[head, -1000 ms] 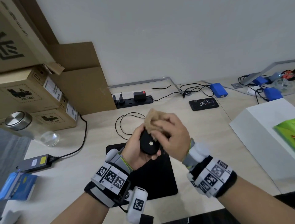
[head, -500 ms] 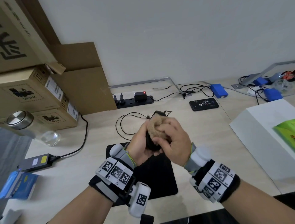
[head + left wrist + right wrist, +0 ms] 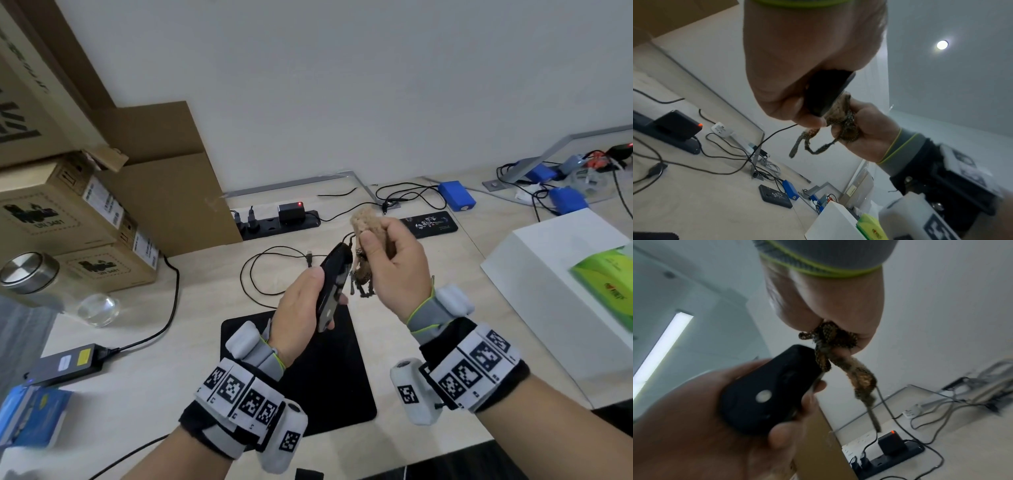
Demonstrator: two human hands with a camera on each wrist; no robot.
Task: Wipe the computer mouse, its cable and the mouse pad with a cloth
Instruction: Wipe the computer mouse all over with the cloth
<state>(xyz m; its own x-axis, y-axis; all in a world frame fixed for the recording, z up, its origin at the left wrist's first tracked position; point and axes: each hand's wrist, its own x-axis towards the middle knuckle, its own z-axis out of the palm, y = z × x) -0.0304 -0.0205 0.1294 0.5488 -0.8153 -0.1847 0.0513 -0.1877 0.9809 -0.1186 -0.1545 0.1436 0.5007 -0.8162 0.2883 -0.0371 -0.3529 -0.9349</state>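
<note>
My left hand grips the black computer mouse, lifted above the black mouse pad and turned on its side. In the right wrist view the mouse shows its underside with a pale round spot. My right hand grips a bunched tan cloth right beside the mouse's front end, where the cable leaves it. The thin black cable loops on the desk behind. In the left wrist view the mouse sits in my fingers, with the cloth against it.
A black power strip with a charger lies by the wall. Cardboard boxes and a glass jar stand at left, a power adapter in front of them. A white box sits at right, a black phone behind.
The right hand has pulled the cloth off the mouse body to its front end. The left hand has tipped the mouse onto its side and raised it.
</note>
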